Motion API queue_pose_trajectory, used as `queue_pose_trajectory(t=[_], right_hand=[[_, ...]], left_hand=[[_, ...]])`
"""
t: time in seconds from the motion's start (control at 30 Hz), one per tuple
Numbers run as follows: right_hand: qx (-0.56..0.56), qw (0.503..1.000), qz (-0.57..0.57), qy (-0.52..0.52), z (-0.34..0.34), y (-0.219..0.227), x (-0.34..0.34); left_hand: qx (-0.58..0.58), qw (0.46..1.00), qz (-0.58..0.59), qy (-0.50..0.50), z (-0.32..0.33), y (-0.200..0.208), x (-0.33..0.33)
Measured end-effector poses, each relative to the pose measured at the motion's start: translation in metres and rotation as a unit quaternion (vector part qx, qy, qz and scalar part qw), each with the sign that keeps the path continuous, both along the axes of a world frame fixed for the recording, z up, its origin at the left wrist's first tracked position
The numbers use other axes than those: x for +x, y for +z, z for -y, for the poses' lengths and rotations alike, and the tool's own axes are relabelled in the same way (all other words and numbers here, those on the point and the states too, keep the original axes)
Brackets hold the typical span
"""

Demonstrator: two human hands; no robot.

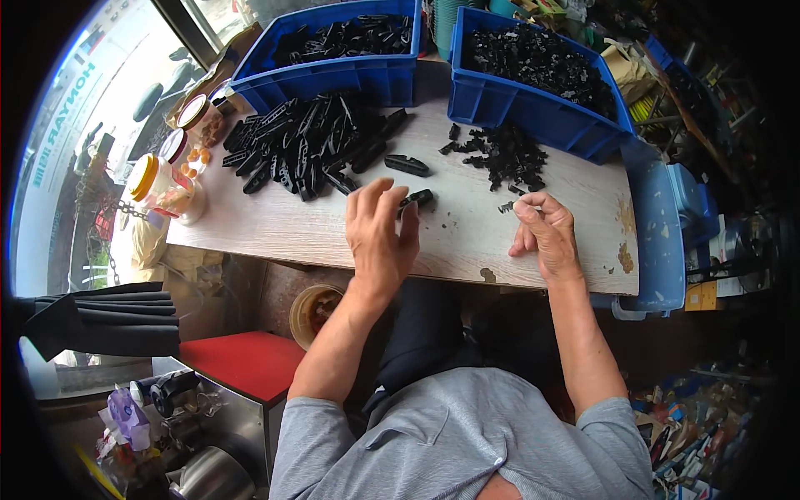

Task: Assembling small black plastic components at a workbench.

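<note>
While pinching jagged black clip [506, 207] in right hand [547, 232], noted left hand [381, 233] curled at rounded black plastic casing [421, 198]; cannot tell whether gripping. Located both over pale wood-grained table [467, 237], near blue bins [525, 110], with bright window [125, 50] at left.

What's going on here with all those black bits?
A person is handling black parts at a table. The right hand pinches a small black part at its fingertips. The left hand is curled at a long black part; whether it grips it is hard to tell. A heap of long parts lies by the left blue bin, and a heap of small parts by the right blue bin. Both bins hold black parts too.
</note>
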State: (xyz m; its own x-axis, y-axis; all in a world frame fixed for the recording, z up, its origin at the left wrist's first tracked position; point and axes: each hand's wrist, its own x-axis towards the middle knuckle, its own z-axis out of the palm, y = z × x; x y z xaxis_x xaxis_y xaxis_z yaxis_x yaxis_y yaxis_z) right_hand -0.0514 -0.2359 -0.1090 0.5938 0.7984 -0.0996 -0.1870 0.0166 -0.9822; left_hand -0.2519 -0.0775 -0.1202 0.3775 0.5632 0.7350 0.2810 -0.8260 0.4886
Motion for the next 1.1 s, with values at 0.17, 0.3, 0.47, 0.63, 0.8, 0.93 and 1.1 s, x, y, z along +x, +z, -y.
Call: queue_pose_trajectory(t=[0.17, 0.3, 0.47, 0.63, 0.8, 0.93, 1.1], right_hand=[[0.024, 0.999, -0.013, 0.022, -0.007, -0.003, -0.016], [0.006, 0.999, -0.025, 0.034, -0.006, 0.003, -0.024], [0.005, 0.999, 0.008, 0.044, -0.005, -0.001, -0.021], [-0.004, 0.998, 0.026, 0.055, -0.006, 0.003, -0.023], [-0.006, 0.998, 0.019, 0.052, -0.007, 0.005, -0.025], [-0.016, 0.998, 0.017, 0.051, -0.007, 0.003, -0.024], [-0.011, 0.998, 0.012, 0.053, -0.008, 0.003, -0.025]], left_hand=[[-0.452, 0.854, 0.192, -0.173, 0.054, -0.016, 0.02], [-0.603, 0.73, 0.19, -0.258, 0.069, -0.001, 0.045], [-0.685, 0.628, 0.222, -0.296, 0.055, 0.004, 0.046], [-0.705, 0.609, 0.231, -0.28, 0.053, 0.002, 0.043], [-0.701, 0.607, 0.246, -0.282, 0.052, -0.001, 0.044], [-0.706, 0.606, 0.235, -0.281, 0.052, 0.001, 0.045], [-0.672, 0.634, 0.235, -0.302, 0.055, -0.003, 0.045]])
